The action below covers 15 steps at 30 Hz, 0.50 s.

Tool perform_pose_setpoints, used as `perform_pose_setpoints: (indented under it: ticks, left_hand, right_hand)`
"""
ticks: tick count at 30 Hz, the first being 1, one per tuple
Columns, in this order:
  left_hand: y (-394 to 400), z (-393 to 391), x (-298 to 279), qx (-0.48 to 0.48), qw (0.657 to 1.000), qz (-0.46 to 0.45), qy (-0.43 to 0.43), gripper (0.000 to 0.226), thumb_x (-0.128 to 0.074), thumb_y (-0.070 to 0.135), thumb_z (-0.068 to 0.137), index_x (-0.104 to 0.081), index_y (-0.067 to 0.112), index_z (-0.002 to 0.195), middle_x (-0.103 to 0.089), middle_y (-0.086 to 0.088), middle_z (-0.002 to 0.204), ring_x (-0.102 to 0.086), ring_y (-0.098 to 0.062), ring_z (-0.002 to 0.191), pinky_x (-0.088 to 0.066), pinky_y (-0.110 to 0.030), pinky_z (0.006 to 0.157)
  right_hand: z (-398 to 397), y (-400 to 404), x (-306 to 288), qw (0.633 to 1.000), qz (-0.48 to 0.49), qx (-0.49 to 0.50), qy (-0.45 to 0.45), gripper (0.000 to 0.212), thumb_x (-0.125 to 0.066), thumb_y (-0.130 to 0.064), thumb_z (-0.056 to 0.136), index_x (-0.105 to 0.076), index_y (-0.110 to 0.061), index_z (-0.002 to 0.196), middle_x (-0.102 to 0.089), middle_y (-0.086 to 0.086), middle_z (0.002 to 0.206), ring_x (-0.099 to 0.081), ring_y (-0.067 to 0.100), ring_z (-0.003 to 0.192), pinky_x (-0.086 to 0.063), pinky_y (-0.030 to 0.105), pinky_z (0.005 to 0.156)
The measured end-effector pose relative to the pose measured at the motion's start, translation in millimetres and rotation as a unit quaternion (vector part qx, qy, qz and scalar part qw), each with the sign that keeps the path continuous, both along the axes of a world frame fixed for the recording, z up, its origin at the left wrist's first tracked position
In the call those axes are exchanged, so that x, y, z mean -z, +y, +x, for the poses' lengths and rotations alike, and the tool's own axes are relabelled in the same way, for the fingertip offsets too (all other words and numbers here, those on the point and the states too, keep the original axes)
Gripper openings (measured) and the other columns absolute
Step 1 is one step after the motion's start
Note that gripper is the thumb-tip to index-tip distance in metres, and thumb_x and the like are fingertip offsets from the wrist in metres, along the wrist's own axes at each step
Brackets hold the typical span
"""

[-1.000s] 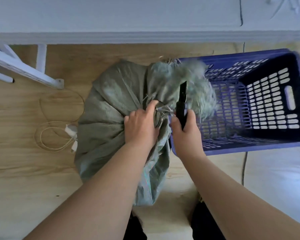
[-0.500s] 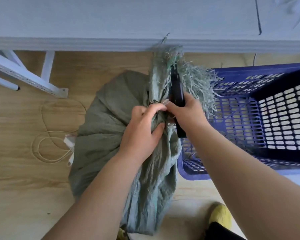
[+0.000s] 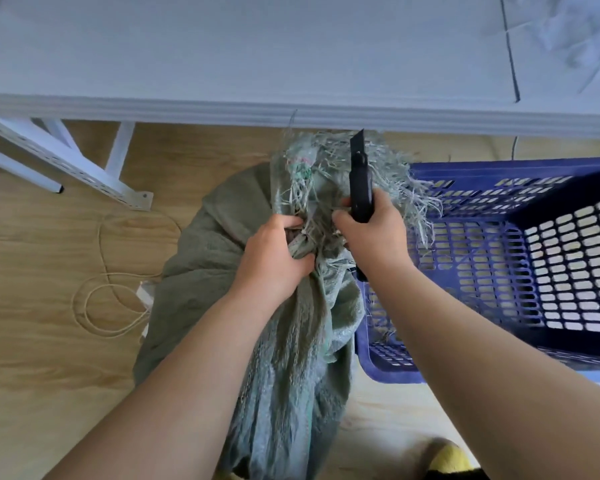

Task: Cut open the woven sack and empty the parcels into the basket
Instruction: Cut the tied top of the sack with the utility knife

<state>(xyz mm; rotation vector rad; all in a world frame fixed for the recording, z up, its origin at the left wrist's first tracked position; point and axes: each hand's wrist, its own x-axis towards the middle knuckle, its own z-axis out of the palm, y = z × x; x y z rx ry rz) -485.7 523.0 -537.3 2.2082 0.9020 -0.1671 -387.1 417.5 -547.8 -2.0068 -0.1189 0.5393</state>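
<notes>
A white table (image 3: 291,57) filled the top of the view, its front edge running just above the sack's frayed top, so little room was left on the far side. Bare wooden floor (image 3: 49,375) lay open to the left, apart from a loop of cord (image 3: 99,306) and the white table legs (image 3: 66,161). The blue basket (image 3: 499,174) stood on the right, its near wall touching the sack.

The grey-green woven sack (image 3: 205,271) stood upright between the forearms, its neck bunched and tied. The left hand (image 3: 274,258) was clenched on the neck just below the knot. The right hand (image 3: 374,233) gripped a black knife (image 3: 360,181), blade pointing up and away, just beside the frayed fringe (image 3: 395,178), thumb near the knot.
</notes>
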Motion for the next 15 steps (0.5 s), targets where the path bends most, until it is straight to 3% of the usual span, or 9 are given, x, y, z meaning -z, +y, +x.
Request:
perform_pose_setpoints:
  ticks: [3,7,12,15]
  left_hand:
    - [10,5,6,-0.027,0.999,0.013,-0.045,0.056,-0.073,0.024,0.08,-0.05,0.029,0.13,-0.058,0.003,0.12,-0.056,-0.016,0.108,-0.039,-0.023,0.078]
    - [16,15,18,-0.017,0.996,0.045,-0.081,0.051,-0.073,0.021,0.079,-0.052,0.03,0.124,-0.058,0.007,0.112,-0.055,-0.011,0.097,-0.04,-0.023,0.074]
    - [9,10,28,0.02,0.987,0.117,-0.108,0.053,-0.072,0.025,0.078,-0.048,0.033,0.124,-0.051,0.004,0.119,-0.055,-0.019,0.109,-0.048,-0.037,0.088]
    - [4,0,13,0.044,0.962,0.204,-0.178,0.054,-0.066,0.043,0.08,-0.05,0.036,0.131,-0.042,0.004,0.125,-0.044,-0.016,0.117,-0.038,-0.03,0.101]
  right_hand:
    - [-3,5,5,0.998,0.044,-0.049,0.012,0.014,-0.073,-0.022,0.08,-0.06,-0.028,0.082,-0.059,-0.008,0.07,-0.058,0.016,0.068,-0.052,0.04,0.069]
    - [0,17,15,0.987,0.132,-0.081,0.032,0.016,-0.079,-0.023,0.078,-0.064,-0.02,0.079,-0.055,-0.007,0.059,-0.051,0.012,0.053,-0.048,0.033,0.054]
    - [2,22,18,0.987,0.136,-0.066,0.043,0.016,-0.078,-0.021,0.079,-0.066,-0.011,0.08,-0.06,0.003,0.059,-0.054,0.01,0.045,-0.047,0.027,0.049]
    - [-2,12,7,0.982,0.17,-0.027,0.079,0.011,-0.076,-0.017,0.081,-0.067,-0.011,0.082,-0.064,0.002,0.063,-0.058,0.002,0.045,-0.047,0.017,0.046]
